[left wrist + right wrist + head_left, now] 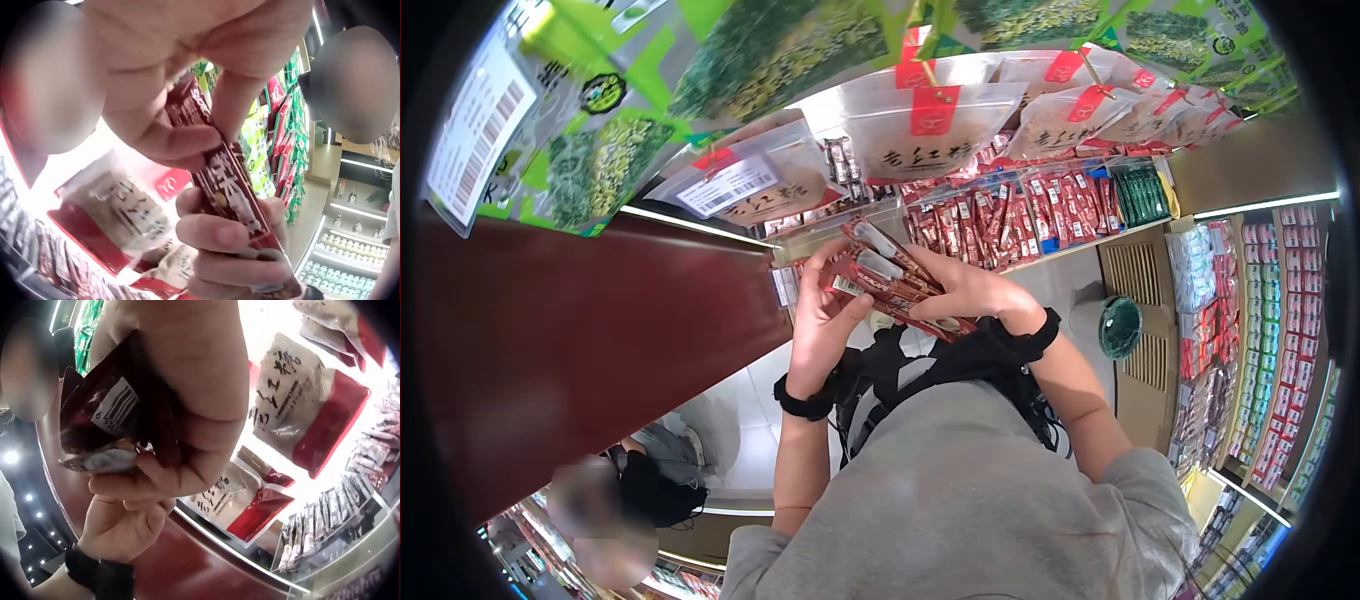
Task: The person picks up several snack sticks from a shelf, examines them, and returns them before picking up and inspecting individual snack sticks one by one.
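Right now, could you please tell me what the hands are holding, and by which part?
Several red-brown packets, gripped near one end by the left hand and toward the other by the right hand.

Glossy plastic film wraps the held packets [232, 194], their smooth printed surfaces creased and catching highlights around flat, paper-white barcode patches. Shiny printed plastic also forms the green pouches [785, 75], near clear, slick, lightly wrinkled bags [930, 140] and a white, paper-like tag [730, 185]. More glossy film covers the small sachets [970, 225] on display. A red panel [600, 350] shows a smooth, polished sheen; pale floor tiles [745, 400] look smooth and faintly reflective. The grey shirt [990, 480] is soft matt cloth, the black wristbands [805, 402] dull and fabric-like. A green round container [1120, 328] gleams beside a matt, wood-look cabinet [1135, 270].
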Motion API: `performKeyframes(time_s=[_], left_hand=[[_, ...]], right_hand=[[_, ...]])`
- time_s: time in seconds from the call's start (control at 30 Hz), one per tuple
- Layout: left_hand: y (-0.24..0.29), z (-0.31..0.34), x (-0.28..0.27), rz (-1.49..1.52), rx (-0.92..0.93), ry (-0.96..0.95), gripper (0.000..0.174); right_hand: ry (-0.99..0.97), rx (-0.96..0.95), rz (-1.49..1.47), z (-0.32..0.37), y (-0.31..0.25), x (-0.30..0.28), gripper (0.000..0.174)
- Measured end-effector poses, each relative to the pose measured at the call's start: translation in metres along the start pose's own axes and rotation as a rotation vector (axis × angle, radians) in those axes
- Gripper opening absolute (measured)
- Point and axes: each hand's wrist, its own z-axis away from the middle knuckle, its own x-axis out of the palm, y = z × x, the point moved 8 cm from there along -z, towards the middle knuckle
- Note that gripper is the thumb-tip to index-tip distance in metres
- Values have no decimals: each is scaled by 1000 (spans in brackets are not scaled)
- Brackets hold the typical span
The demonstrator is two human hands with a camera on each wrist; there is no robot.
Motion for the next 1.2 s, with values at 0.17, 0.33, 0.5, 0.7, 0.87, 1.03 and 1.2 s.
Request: performKeyframes(time_s=[0.17, 0.33, 0.5, 0.7, 0.87, 1.03, 1.2], left_hand=[[9, 8, -32, -33, -19, -5, 45], [11, 8, -54, 38, -41, 50, 30], [0, -4, -59, 253, -180, -61, 29], [1, -13, -59, 175, -112, -161, 19], [14, -2, -19, -228, 113, -550, 18], [9, 3, 1, -368, 279, -540, 20], [29, 26, 31, -582, 523, -686, 27]], right_hand=[[-66, 62, -375, -5, 6, 19, 60], [115, -47, -393, 2, 21, 5, 53], [294, -52, -370, 13, 16, -2, 37], [581, -161, -432, 21, 36, -7, 31], [550, -316, -600, 25, 37, -4, 32], [520, -184, -590, 20, 52, 5, 44], [446, -253, -702, 14, 47, 12, 53]])
